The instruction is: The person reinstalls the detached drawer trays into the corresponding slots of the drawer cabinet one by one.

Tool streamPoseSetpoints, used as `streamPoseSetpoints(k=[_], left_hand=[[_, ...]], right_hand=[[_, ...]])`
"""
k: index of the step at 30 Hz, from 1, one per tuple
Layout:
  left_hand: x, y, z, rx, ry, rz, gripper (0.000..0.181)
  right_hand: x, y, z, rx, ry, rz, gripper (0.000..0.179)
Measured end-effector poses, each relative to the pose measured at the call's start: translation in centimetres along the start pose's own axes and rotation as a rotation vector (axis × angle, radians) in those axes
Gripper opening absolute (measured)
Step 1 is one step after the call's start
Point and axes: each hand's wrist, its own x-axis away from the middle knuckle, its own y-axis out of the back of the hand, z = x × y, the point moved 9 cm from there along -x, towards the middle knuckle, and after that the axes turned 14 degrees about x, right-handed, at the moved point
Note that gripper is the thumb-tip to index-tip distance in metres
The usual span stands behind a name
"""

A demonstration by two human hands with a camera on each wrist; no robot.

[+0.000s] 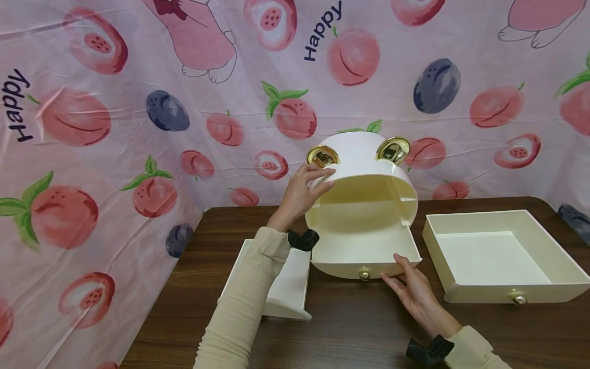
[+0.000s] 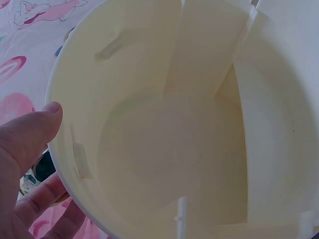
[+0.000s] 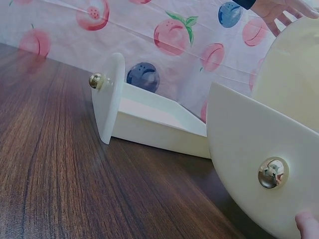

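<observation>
A cream rounded storage box [image 1: 357, 151] with two gold-lined ears stands on the table, its open front facing me. My left hand [image 1: 300, 193] grips the upper left rim; in the left wrist view the thumb [image 2: 50, 117] lies over the rim and the fingers are outside. A drawer [image 1: 338, 270] with a curved front and a gold knob [image 1: 364, 274] sticks out from the box's bottom. My right hand [image 1: 417, 294] holds that drawer front near its right corner, thumb at the top edge and fingers at the underside. Bare ribs and ledges show inside the box.
To the right stands a wide cream drawer [image 1: 477, 293] with a gold knob. Another drawer [image 1: 289, 277] with a curved front lies at the left, partly behind my left sleeve. Behind the dark wooden table [image 1: 322, 333] hangs a pink fruit-print cloth [image 1: 152, 46].
</observation>
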Motion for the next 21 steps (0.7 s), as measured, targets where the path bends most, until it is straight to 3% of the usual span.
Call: streamPoseSetpoints(k=[8,21], left_hand=[[-0.04,-0.02,0.07,0.001,0.004,0.000,0.030],[-0.02,0.03,0.08,0.019,-0.005,-0.008,0.030]], right_hand=[[-0.18,-0.03,0.10,-0.015,0.004,0.009,0.043],[-0.41,-0.22,0.16,-0.010,0.002,0.013,0.056]])
